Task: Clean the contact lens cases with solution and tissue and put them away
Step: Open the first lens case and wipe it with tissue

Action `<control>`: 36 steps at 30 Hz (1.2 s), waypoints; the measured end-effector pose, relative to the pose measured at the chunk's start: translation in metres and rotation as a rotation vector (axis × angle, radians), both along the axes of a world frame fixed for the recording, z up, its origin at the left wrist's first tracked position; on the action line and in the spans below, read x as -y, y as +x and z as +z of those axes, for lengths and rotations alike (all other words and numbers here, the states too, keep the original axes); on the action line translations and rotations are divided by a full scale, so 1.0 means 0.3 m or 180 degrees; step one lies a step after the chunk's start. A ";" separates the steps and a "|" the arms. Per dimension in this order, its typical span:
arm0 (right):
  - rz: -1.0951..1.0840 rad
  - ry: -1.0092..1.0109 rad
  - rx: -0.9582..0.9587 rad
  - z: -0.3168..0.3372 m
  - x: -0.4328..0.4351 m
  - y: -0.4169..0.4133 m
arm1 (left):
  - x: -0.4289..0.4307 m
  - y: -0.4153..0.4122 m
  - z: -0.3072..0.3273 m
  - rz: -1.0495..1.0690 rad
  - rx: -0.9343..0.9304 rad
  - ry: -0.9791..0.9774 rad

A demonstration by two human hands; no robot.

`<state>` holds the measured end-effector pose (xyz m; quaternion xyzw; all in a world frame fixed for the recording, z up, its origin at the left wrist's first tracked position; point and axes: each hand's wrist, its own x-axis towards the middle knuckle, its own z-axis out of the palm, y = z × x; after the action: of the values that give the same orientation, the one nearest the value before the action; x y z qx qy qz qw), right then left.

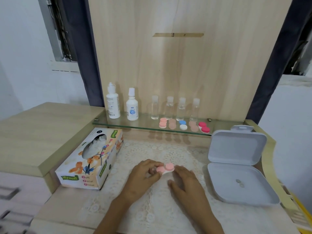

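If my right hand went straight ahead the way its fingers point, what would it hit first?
Most likely the pink lens case your left hand pinches: your right hand points straight at it, fingertips almost there. Blur hides whether they touch.

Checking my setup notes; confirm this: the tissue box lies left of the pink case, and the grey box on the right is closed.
Not closed: the head view shows the grey box open, lid raised. The tissue box part holds.

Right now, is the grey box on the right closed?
No, the grey box lies open on the table, its lid raised behind the base.
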<state>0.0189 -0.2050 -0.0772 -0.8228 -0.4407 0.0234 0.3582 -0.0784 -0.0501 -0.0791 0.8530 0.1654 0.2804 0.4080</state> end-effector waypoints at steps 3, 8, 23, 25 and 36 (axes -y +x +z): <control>-0.0134 0.0200 -0.0209 0.007 -0.002 -0.001 | -0.014 0.002 -0.008 0.0039 -0.0130 0.0115; -0.0058 0.0148 -0.0225 0.023 -0.022 0.020 | -0.008 -0.004 -0.003 -0.0021 -0.0181 0.0226; -0.0115 -0.0244 0.0742 0.031 -0.074 0.042 | 0.001 -0.004 -0.009 0.0142 -0.0105 0.0333; -0.0058 -0.0212 0.0759 0.029 -0.077 0.042 | 0.004 -0.002 -0.009 0.0181 -0.0128 0.0367; -0.0018 -0.0169 0.0785 0.015 -0.078 0.042 | 0.011 -0.005 -0.006 0.0241 -0.0131 0.0375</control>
<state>0.0315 -0.1816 -0.0729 -0.8298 -0.4783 -0.0674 0.2794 -0.0800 -0.0534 -0.0809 0.8743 0.1891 0.2872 0.3427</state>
